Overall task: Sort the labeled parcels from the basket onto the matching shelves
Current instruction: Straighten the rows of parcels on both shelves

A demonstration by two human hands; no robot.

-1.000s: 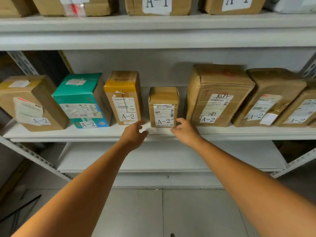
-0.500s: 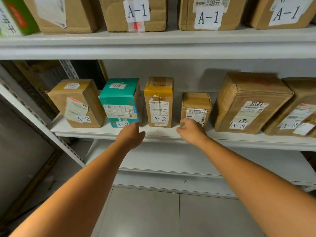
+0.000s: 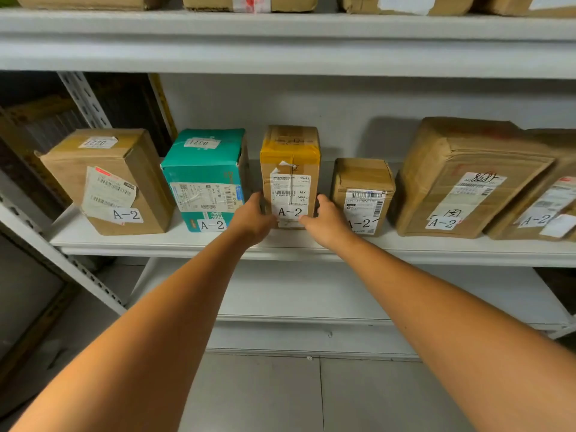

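A: Where's the task's thing?

B: The yellow-taped A-2 parcel (image 3: 290, 169) stands upright on the middle shelf (image 3: 311, 247), in a row where every readable tag says A-2. The matching shelf, then, by the look of it.

A: Hands?

B: The left hand (image 3: 252, 219) and right hand (image 3: 327, 222) clamp it low on its two sides, thumbs up on the front edges. The other fingers run back into the gaps, out of sight.

A: Why low and from both sides?

B: Likely to square it up or slide it without tipping, since it's tall and narrow. The tag stays uncovered between the hands, facing out.

A: Neighbours?

B: The teal box (image 3: 202, 179) is just beside it on the left, with a brown box (image 3: 106, 179) further left. A small brown box (image 3: 363, 194) sits close on the right, then a big paper-wrapped parcel (image 3: 461, 179) and another parcel (image 3: 548, 201) cut off by the frame edge.

A: Anything in the way?

B: The gaps either side are tight, so knuckles could nudge the teal box or the small one. The upper shelf (image 3: 280, 42) holds more parcels (image 3: 249, 1), their tags cropped off. The basket isn't in view.
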